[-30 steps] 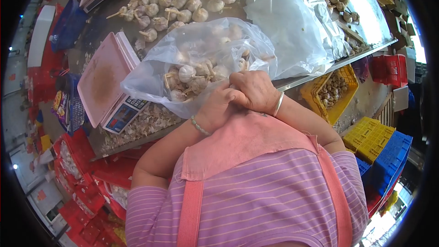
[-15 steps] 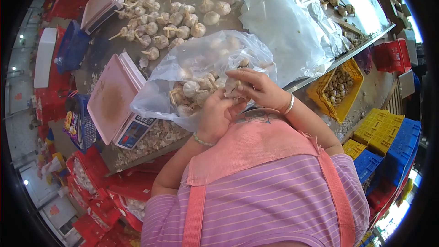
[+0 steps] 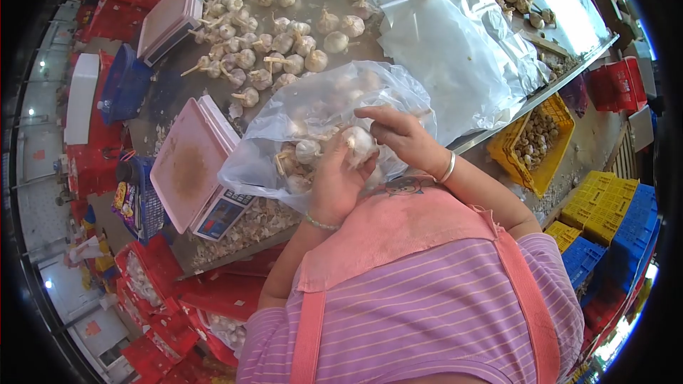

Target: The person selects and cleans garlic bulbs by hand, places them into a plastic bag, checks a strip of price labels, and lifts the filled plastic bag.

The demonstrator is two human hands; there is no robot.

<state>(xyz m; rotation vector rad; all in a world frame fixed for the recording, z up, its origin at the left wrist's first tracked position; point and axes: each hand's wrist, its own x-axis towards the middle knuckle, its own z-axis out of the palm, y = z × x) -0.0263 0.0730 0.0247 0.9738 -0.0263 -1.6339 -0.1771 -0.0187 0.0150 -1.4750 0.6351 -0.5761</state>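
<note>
A white garlic bulb (image 3: 361, 145) rests in the fingers of my left hand (image 3: 337, 178), whose wrist bears a beaded bracelet. My right hand (image 3: 405, 137), with a pale bangle at the wrist, is just right of the bulb, its fingers bent and spread, the index finger reaching over the bulb's upper side. Whether its thumb touches the bulb is hard to see. Under and beyond both hands lies a clear plastic bag (image 3: 260, 159) with several garlic bulbs (image 3: 307, 151) in it.
Left of the bag stands a pink-topped scale (image 3: 186, 163); a second scale (image 3: 171, 14) is farther back. Loose garlic (image 3: 245, 59) covers the table's back. Flat plastic bags (image 3: 448, 50) lie right. Beyond the table edge are a yellow crate (image 3: 562, 139) of garlic and stacked crates (image 3: 597, 203).
My hands were close together over a mostly hidden bulb; now they are farther apart and the white bulb shows in my left hand. The whole view has shifted slightly, scene moving down and right.
</note>
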